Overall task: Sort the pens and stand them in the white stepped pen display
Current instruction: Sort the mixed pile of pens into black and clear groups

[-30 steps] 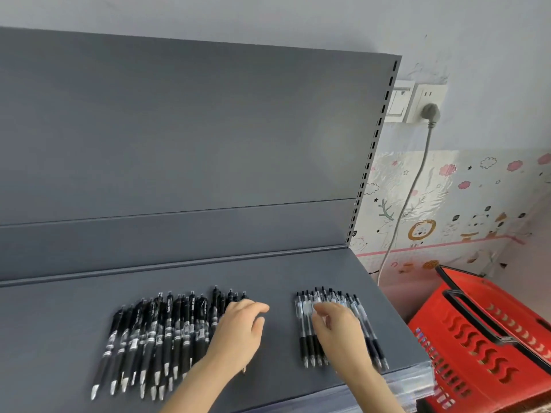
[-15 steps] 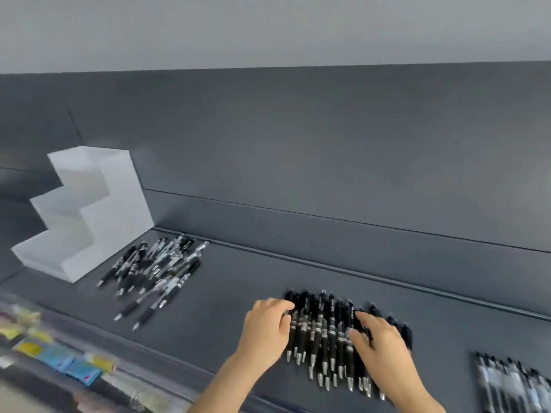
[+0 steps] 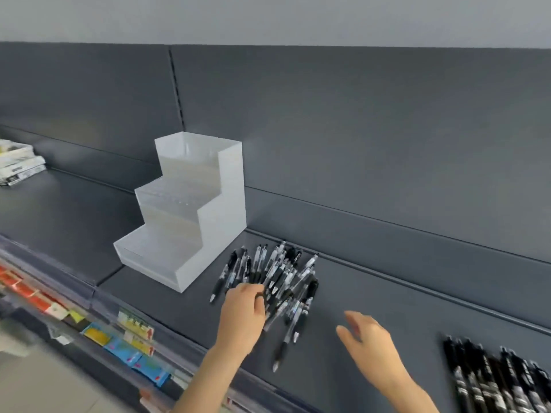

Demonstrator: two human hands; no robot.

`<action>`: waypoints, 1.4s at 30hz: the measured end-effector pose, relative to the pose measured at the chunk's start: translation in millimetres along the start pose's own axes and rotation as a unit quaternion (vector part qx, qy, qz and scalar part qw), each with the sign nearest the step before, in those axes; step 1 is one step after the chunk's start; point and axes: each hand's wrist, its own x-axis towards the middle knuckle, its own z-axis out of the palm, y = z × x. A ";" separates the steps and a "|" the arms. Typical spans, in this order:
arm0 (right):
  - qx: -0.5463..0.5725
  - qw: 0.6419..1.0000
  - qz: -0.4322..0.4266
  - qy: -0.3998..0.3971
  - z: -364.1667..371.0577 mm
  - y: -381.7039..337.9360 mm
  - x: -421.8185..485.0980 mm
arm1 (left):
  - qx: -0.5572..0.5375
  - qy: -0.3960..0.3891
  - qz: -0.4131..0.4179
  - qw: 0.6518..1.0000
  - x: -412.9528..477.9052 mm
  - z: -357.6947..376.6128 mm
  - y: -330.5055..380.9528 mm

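Bright even light, motion blur, curved edges

matt grey shelf (image 3: 387,308), translucent plastic display (image 3: 190,234) – glossy pens (image 3: 277,275)

Nothing could be read from where I stood. The price tags (image 3: 135,332) at lower left, the stacked packs (image 3: 18,163) at upper left and the pens (image 3: 277,278) bore print, all too blurred.

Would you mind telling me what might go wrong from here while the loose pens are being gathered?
1. The left hand grips into the crossed pen pile; lifting may drag neighbours, and the stray pen nearest the shelf front could roll off.
2. The pile mixes clear and black barrels, so types may get mixed in the white stepped display.
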 end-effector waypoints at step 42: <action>-0.041 0.990 0.133 -0.011 75.2 -133.1 127.0 | -0.127 -0.092 -0.111 0.981 117.7 -33.3 -68.9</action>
